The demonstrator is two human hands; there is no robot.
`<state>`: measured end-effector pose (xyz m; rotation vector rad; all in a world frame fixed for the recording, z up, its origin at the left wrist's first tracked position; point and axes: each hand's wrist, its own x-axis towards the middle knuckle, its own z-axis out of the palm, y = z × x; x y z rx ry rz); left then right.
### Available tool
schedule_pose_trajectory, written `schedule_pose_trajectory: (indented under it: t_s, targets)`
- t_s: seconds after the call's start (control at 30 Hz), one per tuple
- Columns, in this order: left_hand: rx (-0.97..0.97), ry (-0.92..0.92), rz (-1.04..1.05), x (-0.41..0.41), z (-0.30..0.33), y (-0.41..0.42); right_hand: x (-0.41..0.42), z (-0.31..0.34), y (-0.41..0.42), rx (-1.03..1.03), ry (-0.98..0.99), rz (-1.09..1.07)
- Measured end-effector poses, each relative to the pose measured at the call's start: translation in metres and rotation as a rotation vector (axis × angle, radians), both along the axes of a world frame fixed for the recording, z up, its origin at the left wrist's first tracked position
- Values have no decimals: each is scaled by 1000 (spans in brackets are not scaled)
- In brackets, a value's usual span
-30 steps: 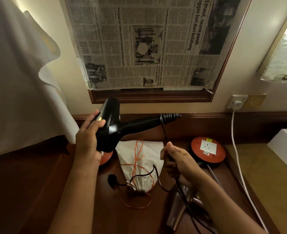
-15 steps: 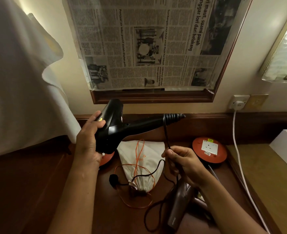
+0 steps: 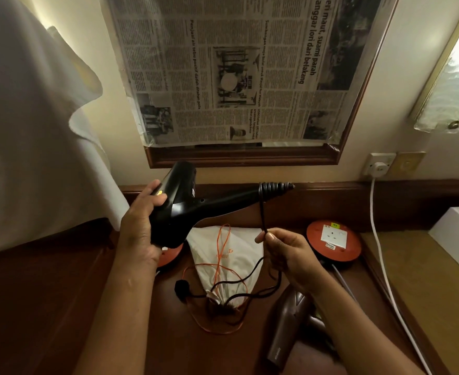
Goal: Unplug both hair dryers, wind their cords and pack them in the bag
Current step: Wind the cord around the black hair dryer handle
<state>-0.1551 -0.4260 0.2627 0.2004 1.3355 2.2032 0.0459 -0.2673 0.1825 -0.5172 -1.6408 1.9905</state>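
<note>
My left hand (image 3: 142,226) grips the body of a black hair dryer (image 3: 185,207) held above the desk, its handle pointing right. Its black cord (image 3: 262,212) drops from the ribbed handle end into my right hand (image 3: 285,253), which pinches it. The rest of the cord trails over a white drawstring bag (image 3: 231,255) with orange strings, ending in a black plug (image 3: 181,289) lying loose on the desk. A second, brown hair dryer (image 3: 285,328) lies on the desk under my right forearm.
An orange round socket reel (image 3: 333,243) sits at the right of the dark wooden desk (image 3: 60,307). A white cable (image 3: 382,253) runs down from a wall socket (image 3: 379,165). White cloth (image 3: 28,131) hangs at the left. A newspaper-covered frame (image 3: 236,77) hangs above.
My right hand has slid up along the cord, closer to the handle end. More slack cord now lies over the bag. The black dryer has barely moved.
</note>
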Motion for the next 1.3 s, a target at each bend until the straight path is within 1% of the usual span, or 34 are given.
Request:
schedule_pose_trajectory:
  t_s: [0.07,0.17,0.3,0.53,0.6,0.67,0.77,0.83,0.9,1.03,1.17,1.3]
  targets:
    - [3,12,-9,-1,-1,0,-3,3,4,141,-90,-65]
    - [-13,38,-50,-1,-1,-1,-6,11,10,296,-191,-83]
    - [-12,20,-127,-3,-1,-4,-12,22,23,301,-352,-87]
    - [-91,80,-174,-7,-4,-12,-12,37,44,351,-469,-60]
    - [-120,111,-194,-9,-5,-13,-12,43,52,468,-471,-13]
    - [-147,140,-233,-10,-4,-14,-14,53,58,612,-517,41]
    - [-175,194,-310,-13,-3,-17,-16,74,62,632,-474,72]
    - [-191,216,-360,-12,-5,-17,-15,88,62,603,-464,61]
    - [-228,216,-389,-12,-7,-16,-14,98,64,623,-451,43]
    - [-279,193,-428,-16,-13,-13,-17,107,60,835,-458,-56]
    - [-294,191,-463,-17,-14,-11,-17,104,53,975,-425,-131]
    - [-252,162,-470,-16,-13,-8,-12,104,48,1092,-356,-195]
